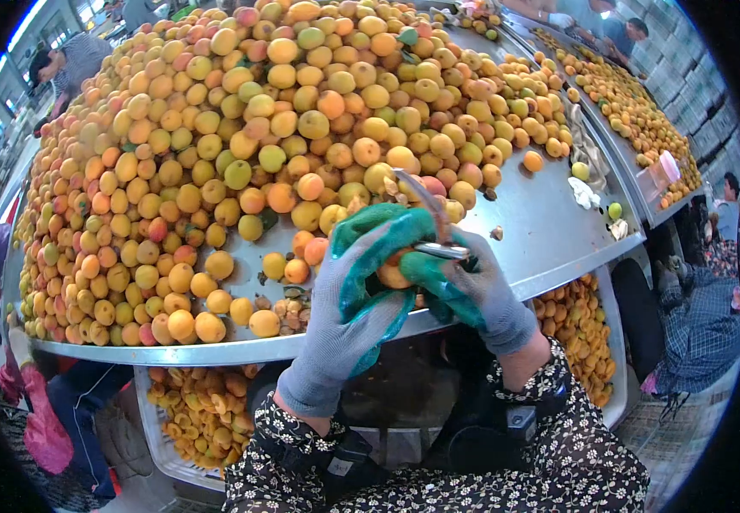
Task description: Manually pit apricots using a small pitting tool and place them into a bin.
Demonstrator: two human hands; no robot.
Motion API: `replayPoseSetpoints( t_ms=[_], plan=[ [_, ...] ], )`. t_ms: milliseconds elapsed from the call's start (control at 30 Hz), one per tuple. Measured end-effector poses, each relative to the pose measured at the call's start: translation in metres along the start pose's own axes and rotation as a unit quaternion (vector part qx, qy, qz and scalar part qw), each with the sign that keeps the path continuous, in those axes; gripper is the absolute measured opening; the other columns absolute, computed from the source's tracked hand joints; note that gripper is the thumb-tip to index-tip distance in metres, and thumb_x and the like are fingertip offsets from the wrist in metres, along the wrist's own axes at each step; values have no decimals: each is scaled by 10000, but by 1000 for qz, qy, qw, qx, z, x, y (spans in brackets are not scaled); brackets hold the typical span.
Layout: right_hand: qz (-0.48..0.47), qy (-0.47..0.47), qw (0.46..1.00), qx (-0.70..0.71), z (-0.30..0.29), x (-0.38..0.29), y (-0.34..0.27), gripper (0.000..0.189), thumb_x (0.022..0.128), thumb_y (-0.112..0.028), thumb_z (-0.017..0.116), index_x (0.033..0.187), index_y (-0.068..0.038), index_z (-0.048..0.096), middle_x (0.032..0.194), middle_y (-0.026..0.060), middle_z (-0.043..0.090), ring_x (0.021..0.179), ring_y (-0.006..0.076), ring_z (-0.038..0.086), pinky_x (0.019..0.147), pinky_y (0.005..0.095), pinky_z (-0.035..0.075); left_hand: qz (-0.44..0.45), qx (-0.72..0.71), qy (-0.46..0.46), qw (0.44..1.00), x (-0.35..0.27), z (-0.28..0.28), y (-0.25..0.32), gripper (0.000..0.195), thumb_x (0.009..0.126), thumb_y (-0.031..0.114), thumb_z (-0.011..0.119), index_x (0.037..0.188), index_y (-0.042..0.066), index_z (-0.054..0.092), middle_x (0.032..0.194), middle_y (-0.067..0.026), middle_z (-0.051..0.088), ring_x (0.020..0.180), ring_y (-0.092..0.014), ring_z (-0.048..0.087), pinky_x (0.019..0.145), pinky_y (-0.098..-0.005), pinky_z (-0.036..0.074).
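My left hand (363, 288), in a grey knit glove with green coating, is closed around an apricot (393, 272), which shows between the two gloves. My right hand (472, 276), gloved alike, grips a curved-blade knife (426, 195); its metal handle part crosses the fingers and the blade points up and left. The right fingers also reach against the fruit, and where they touch it is partly hidden. Both hands are above the near edge of a metal table (536, 237). A large heap of apricots (280, 128) covers much of it beyond my hands.
Below the table edge stand a white crate (152, 436) of halved apricots at left and another crate (616, 333) at right. Apricot stones (289, 314) lie near the edge. A cloth (584, 144) rests at right. People sit or stand around neighbouring tables.
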State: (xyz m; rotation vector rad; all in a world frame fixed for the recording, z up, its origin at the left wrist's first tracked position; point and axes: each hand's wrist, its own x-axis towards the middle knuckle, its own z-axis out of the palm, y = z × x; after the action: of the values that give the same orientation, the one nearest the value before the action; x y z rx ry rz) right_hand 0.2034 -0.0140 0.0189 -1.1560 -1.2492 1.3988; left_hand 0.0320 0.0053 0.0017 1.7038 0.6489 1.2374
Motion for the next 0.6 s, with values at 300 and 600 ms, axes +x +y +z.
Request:
replayPoseSetpoints(
  t_ms=[300,600],
  plan=[
    [-69,3,994,-88,1,3,8,281,859,-143,635,1076,23,568,835,42,609,726,111,606,648,243,511,-25,162,93,982,-7,10,2,472,645,-10,686,1101,22,568,1058,-130,583,1001,-268,547,860,-367,443],
    [102,-50,956,271,5,8,3,238,828,-109,605,1013,33,564,673,94,592,377,138,485,334,240,375,-258,-240,156,923,-7,-8,14,378,672,11,643,1046,-11,599,1033,-119,602,907,-176,585,696,-246,499]
  ],
)
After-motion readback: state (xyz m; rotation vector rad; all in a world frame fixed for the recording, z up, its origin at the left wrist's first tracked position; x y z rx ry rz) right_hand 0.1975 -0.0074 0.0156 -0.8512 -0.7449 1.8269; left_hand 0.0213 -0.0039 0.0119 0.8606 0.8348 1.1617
